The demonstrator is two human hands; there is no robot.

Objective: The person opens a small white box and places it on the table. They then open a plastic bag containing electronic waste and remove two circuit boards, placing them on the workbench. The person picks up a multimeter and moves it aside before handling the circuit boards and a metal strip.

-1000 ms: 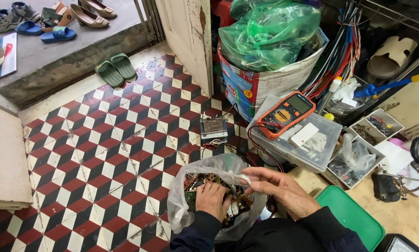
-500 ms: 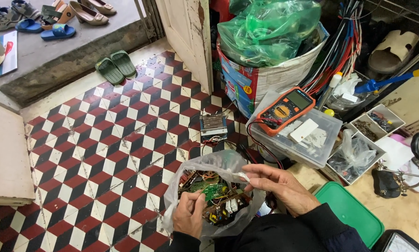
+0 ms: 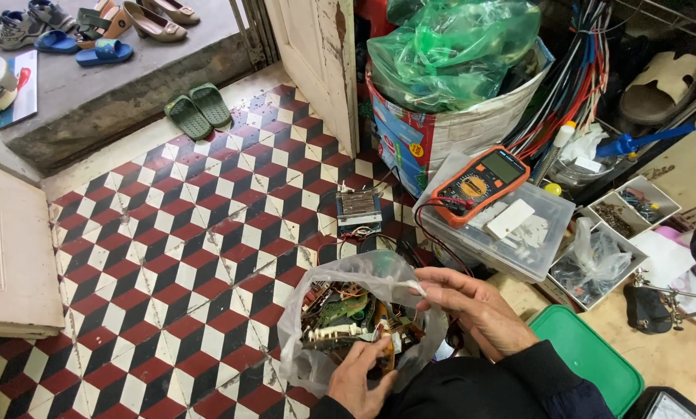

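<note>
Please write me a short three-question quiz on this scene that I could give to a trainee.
1. True or false: the left hand is inside the clear plastic bag among the circuit boards.
2. What is the right hand doing? A) pinching the bag's rim, B) pressing the multimeter, C) lifting a slipper.
3. Fill in: the orange multimeter lies on top of a clear plastic ____.

Key:
1. True; its fingers reach in among the boards.
2. A; the fingers grip the rim on the bag's right side and hold it open.
3. Box; a lidded storage box beside the green lid.
</note>
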